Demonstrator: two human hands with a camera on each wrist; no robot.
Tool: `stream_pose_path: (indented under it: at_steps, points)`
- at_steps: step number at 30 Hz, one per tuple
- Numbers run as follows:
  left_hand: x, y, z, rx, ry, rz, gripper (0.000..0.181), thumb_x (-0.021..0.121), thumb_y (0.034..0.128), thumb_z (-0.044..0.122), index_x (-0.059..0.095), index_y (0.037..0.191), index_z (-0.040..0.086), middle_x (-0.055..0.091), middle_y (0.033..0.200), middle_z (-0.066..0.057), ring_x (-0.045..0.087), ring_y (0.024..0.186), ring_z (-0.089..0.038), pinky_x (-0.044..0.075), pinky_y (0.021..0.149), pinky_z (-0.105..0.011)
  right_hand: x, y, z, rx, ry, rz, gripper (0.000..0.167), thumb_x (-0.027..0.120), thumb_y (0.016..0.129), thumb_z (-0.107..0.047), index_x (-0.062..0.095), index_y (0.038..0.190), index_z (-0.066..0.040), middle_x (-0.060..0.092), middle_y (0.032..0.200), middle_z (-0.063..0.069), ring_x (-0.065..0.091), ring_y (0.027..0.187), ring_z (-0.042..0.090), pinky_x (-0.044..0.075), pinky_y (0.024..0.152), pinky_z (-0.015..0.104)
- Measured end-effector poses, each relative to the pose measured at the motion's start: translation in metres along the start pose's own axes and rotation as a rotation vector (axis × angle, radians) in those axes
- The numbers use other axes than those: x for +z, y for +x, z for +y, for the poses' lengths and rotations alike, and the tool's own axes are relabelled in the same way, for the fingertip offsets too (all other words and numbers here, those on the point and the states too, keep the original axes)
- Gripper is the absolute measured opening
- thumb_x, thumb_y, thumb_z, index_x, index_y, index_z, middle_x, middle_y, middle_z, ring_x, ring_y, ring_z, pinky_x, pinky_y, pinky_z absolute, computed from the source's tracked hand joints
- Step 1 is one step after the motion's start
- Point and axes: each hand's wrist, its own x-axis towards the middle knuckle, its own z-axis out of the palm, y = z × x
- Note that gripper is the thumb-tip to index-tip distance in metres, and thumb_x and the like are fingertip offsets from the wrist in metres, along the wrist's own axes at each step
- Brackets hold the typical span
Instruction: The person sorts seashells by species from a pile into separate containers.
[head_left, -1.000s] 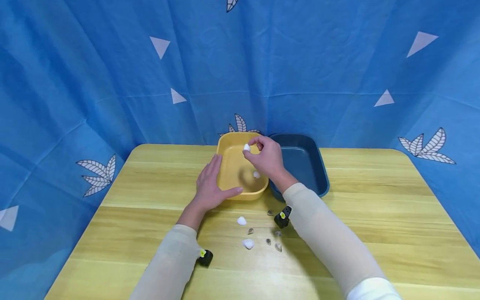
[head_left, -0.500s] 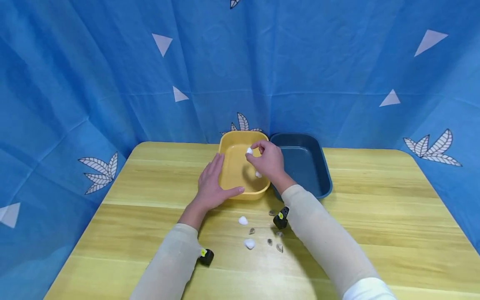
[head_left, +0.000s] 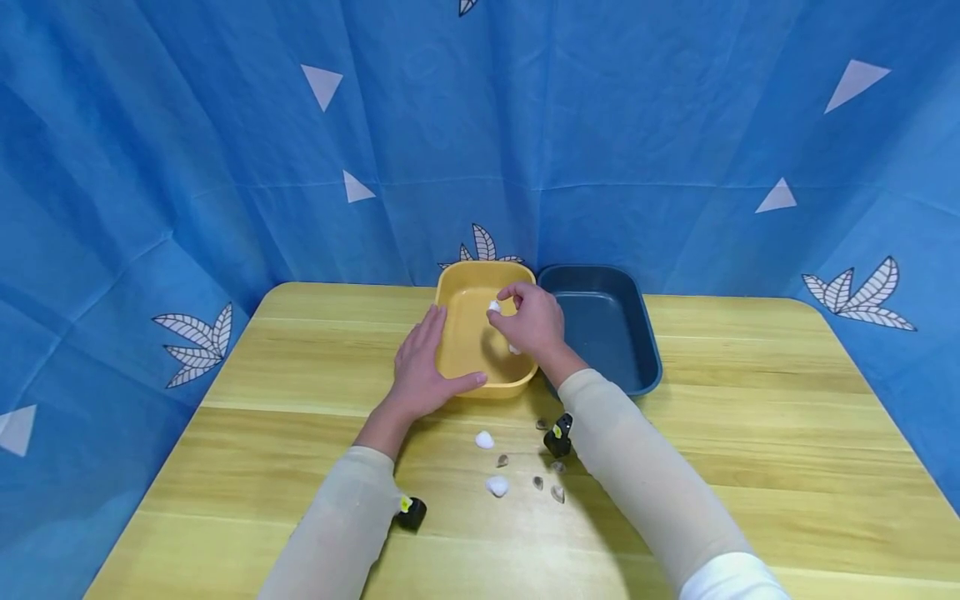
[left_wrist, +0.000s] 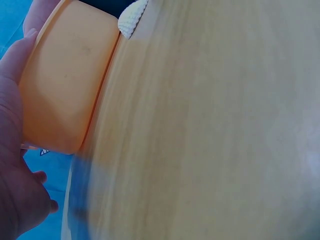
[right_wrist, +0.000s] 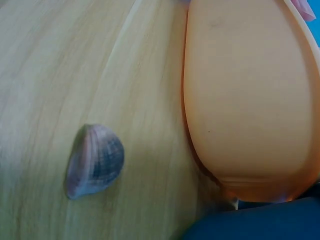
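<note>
My right hand (head_left: 534, 321) pinches a small white seashell (head_left: 494, 307) between thumb and fingertips, over the yellow bin (head_left: 461, 350). Beneath that hand, another white shell (head_left: 513, 350) lies in the bin, partly hidden. My left hand (head_left: 423, 367) rests against the bin's left side with fingers straight, its thumb laid along the near rim. In the left wrist view, a ribbed white shell (left_wrist: 131, 20) lies on the table beside the bin's outer wall. A purplish-grey clam shell (right_wrist: 97, 160) shows on the table in the right wrist view.
A dark blue bin (head_left: 600, 333) stands directly right of the yellow one. Nearer on the wooden table (head_left: 750, 400) lie two white shells (head_left: 497, 486) and several small brownish shells (head_left: 537, 482). A blue patterned curtain (head_left: 645, 125) hangs behind the table.
My right hand has lowered slightly with its pinched shell and now covers more of the shell in the bin. The left hand keeps its place on the yellow bin.
</note>
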Motion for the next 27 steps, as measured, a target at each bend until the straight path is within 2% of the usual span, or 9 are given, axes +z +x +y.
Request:
stream_pose_path:
  at_steps: [4,14,20,27]
  points:
    - [0.000,0.000,0.001,-0.002,-0.001,0.000,0.118,0.078,0.0771,0.061,0.008,0.162,0.017,0.003,0.167,0.000,0.010,0.149,-0.034,0.006,0.115,-0.057,0.000,0.000,0.000,0.003,-0.003,0.003,0.034,0.081,0.083,-0.033,0.073,0.107,-0.011,0.048,0.076,0.005,0.048,0.071,0.023,0.035,0.060,0.036]
    - [0.001,0.000,0.000,0.005,-0.001,0.004,0.119,0.076,0.0759,0.064,0.009,0.162,0.016,0.004,0.167,-0.001,0.010,0.149,-0.034,0.007,0.115,-0.058,-0.001,0.001,0.003,-0.016,0.027,0.019,0.034,0.081,0.083,-0.035,0.073,0.105,-0.010,0.048,0.075,0.005,0.047,0.070,0.022,0.035,0.060,0.036]
    - [0.002,0.000,0.001,0.007,-0.009,-0.004,0.120,0.076,0.0754,0.064,0.008,0.162,0.018,0.004,0.167,-0.001,0.009,0.149,-0.033,0.007,0.114,-0.059,-0.013,-0.004,-0.001,-0.017,0.078,0.027,0.034,0.080,0.084,-0.036,0.072,0.104,-0.009,0.046,0.076,0.006,0.046,0.070,0.023,0.035,0.061,0.036]
    - [0.002,0.000,-0.001,0.000,-0.005,-0.003,0.119,0.074,0.0762,0.067,0.007,0.163,0.019,0.003,0.167,-0.001,0.010,0.149,-0.036,0.006,0.114,-0.059,-0.029,-0.016,-0.007,-0.081,0.114,0.038,0.025,0.079,0.085,-0.034,0.068,0.096,-0.015,0.043,0.075,0.006,0.043,0.068,0.023,0.034,0.061,0.036]
